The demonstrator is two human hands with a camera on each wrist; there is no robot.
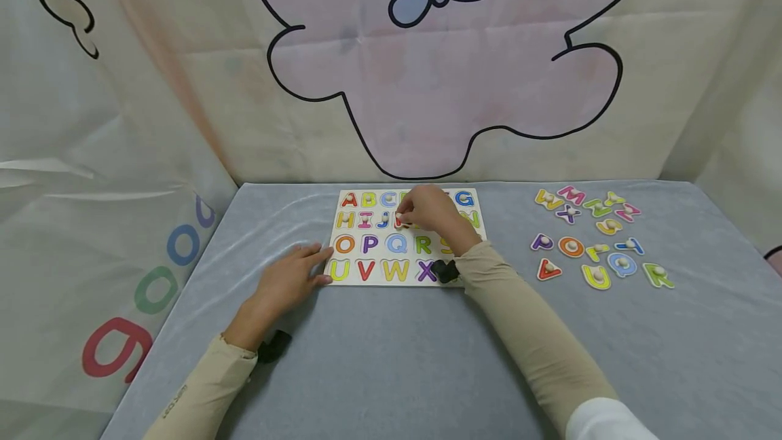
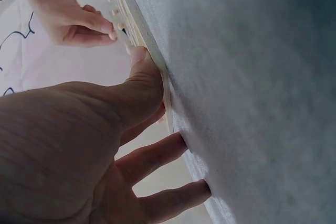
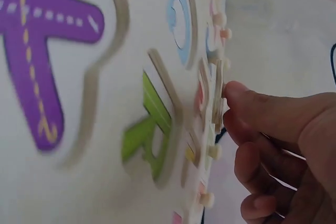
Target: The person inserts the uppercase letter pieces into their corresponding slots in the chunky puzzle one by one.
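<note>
A white alphabet puzzle board [image 1: 379,278] with coloured letters lies on the table. My right hand [image 1: 430,209] is over its second row, pinching the small knob of a wooden letter piece [image 3: 218,98] between thumb and forefinger. That piece appears edge-on at the board's surface in the right wrist view, and its letter is hard to read. At the board's left edge rests my left hand [image 1: 287,282], its fingers extended. Its thumb [image 2: 144,72] touches the board's edge in the left wrist view, with two fingertips against the grey cloth. The right hand and forearm hide part of the board.
Loose knobbed letter pieces lie on the right side of the table, among them an orange O [image 1: 571,247], a red A [image 1: 548,269], a yellow U [image 1: 595,277] and a green R [image 1: 658,276]. A grey cloth [image 1: 391,358] covers the table; a printed curtain [image 1: 427,87] hangs behind.
</note>
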